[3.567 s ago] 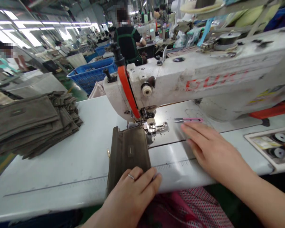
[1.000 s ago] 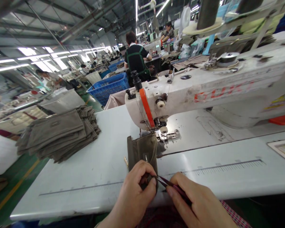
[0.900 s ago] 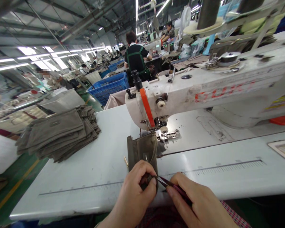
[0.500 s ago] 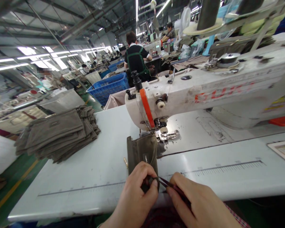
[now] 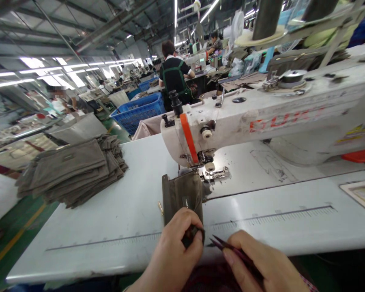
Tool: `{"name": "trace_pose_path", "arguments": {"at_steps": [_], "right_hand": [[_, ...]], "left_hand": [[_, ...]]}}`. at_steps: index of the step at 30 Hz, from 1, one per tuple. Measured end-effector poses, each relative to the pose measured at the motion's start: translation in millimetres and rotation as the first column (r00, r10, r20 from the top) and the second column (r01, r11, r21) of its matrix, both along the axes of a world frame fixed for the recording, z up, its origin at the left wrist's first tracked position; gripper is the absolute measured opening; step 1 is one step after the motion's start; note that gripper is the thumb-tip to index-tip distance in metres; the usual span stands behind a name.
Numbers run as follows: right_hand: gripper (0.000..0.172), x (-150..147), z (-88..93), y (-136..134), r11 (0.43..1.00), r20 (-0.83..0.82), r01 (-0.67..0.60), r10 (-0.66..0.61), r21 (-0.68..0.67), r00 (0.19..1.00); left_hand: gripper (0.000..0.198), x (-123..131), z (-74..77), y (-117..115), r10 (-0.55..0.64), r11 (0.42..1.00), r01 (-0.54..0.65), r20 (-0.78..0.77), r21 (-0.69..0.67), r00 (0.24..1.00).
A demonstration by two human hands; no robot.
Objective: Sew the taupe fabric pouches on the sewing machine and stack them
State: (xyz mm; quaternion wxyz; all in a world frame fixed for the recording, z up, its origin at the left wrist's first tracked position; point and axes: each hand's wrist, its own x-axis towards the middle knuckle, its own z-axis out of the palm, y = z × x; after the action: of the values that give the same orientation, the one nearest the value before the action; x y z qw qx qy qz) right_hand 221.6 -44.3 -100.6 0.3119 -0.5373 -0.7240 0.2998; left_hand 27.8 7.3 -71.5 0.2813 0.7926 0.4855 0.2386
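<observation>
head view: trimming seemed in hand; the left hand (image 5: pixel 178 248) pinched the near end of a brown pouch (image 5: pixel 177 192) on the table (image 5: pixel 115 219), the right hand (image 5: pixel 257 259) gripping snips (image 5: pixel 228 245), tips just clear of it. another cut would call for that edge held steady; the sewing machine (image 5: pixel 240 115) crowded the far end, a fabric stack (image 5: pixel 69 168) well off left.

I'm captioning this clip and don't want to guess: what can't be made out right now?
In the head view:
Near end of the brown pouch: hidden by the left hand.
Handles of the snips: covered by the right hand.
Lettering on the label: too small and blurred.
Rest of the tray: beyond the right edge.
</observation>
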Motion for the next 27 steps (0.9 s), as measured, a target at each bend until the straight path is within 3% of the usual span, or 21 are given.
{"name": "trace_pose_path", "arguments": {"at_steps": [2,4,6,8,10,11,13,14,20,27], "right_hand": [[0.023,23.9,0.6,13.4,0.992,0.128,0.117,-0.122,0.045,0.984],[0.025,47.7,-1.5,31.3,0.958,0.324,0.243,-0.28,0.15,0.903],[0.024,64.5,-3.9,46.2,0.928,0.447,0.221,-0.342,0.3,0.826],[0.025,69.2,-4.1,51.0,0.885,0.45,0.153,-0.364,0.439,0.816],[0.019,61.1,-2.2,44.7,0.867,0.38,0.017,-0.235,0.498,0.895],[0.015,53.6,-1.2,38.8,0.864,0.339,-0.085,-0.104,0.497,0.935],[0.017,35.9,-0.5,26.3,0.839,0.274,-0.27,0.151,0.473,0.95],[0.018,27.6,-1.2,21.3,0.824,0.252,-0.309,0.21,0.474,0.945],[0.019,10.1,-11.0,17.5,0.794,0.206,-0.301,0.225,0.529,0.952],[0.02,13.3,-11.4,19.7,0.774,0.222,-0.296,0.204,0.56,0.953]], "left_hand": [[0.037,3.2,-5.8,-6.5,-0.025,0.989,0.034,-0.065,0.145,0.998],[0.041,6.3,-12.7,-13.3,-0.053,0.953,0.093,-0.143,0.289,0.988],[0.027,7.3,-18.2,-18.1,-0.12,0.905,0.198,-0.219,0.376,0.968],[0.017,5.2,-20.0,-19.8,-0.196,0.859,0.3,-0.274,0.416,0.942],[0.018,1.0,-18.0,-18.9,-0.234,0.846,0.338,-0.283,0.411,0.93],[0.019,-1.3,-16.3,-18.0,-0.239,0.857,0.332,-0.266,0.395,0.934],[0.021,-5.2,-13.4,-16.3,-0.24,0.886,0.305,-0.217,0.349,0.946],[0.022,-6.6,-12.8,-15.9,-0.238,0.898,0.291,-0.193,0.33,0.952],[0.025,-7.5,-16.7,-17.7,-0.223,0.902,0.271,-0.175,0.335,0.959],[0.02,1.3,-12.6,-16.3,-0.233,0.817,0.328,-0.249,0.473,0.94]]}}
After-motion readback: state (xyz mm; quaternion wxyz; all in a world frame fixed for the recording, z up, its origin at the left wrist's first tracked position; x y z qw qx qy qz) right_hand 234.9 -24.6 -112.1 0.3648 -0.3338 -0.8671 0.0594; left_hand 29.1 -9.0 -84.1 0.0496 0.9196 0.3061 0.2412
